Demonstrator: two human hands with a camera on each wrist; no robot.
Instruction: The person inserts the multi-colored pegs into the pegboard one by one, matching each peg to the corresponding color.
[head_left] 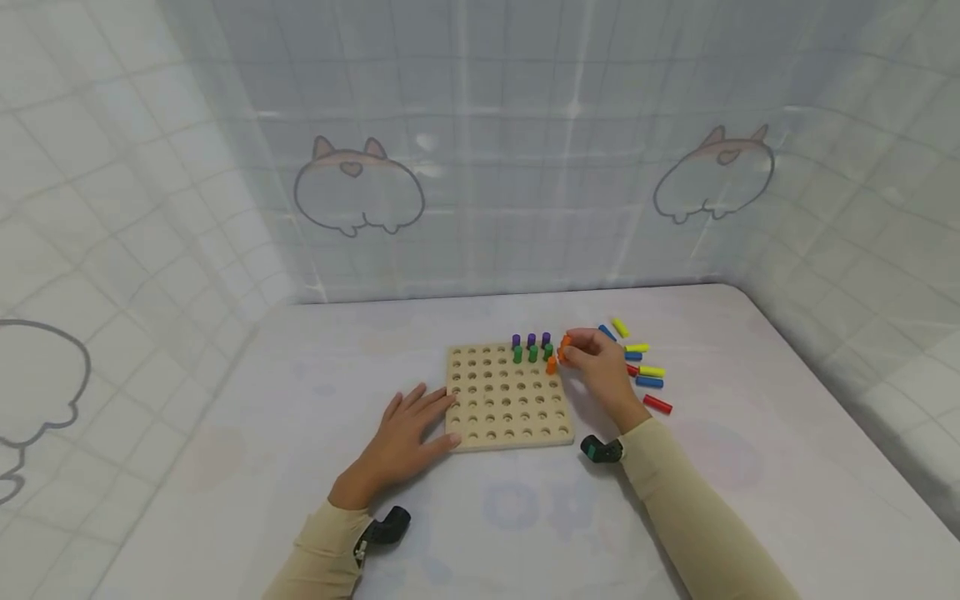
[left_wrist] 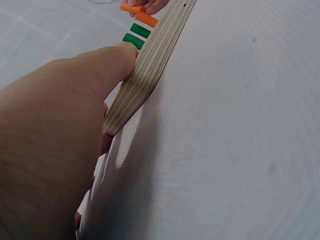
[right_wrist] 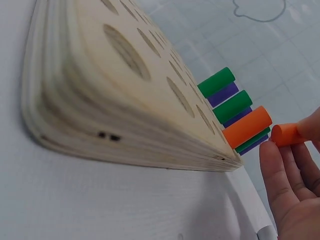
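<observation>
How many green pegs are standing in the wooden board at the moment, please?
3, side by side in the second row from the far edge of the wooden board, towards its right: green pegs at and. The right hand might hide another.

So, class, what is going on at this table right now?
A person is working at a wooden pegboard. The left hand rests flat against the board's left edge. The right hand pinches an orange peg at the far right corner, beside one orange peg already standing. Purple pegs and green pegs fill nearby holes; loose pegs lie to the right.
</observation>
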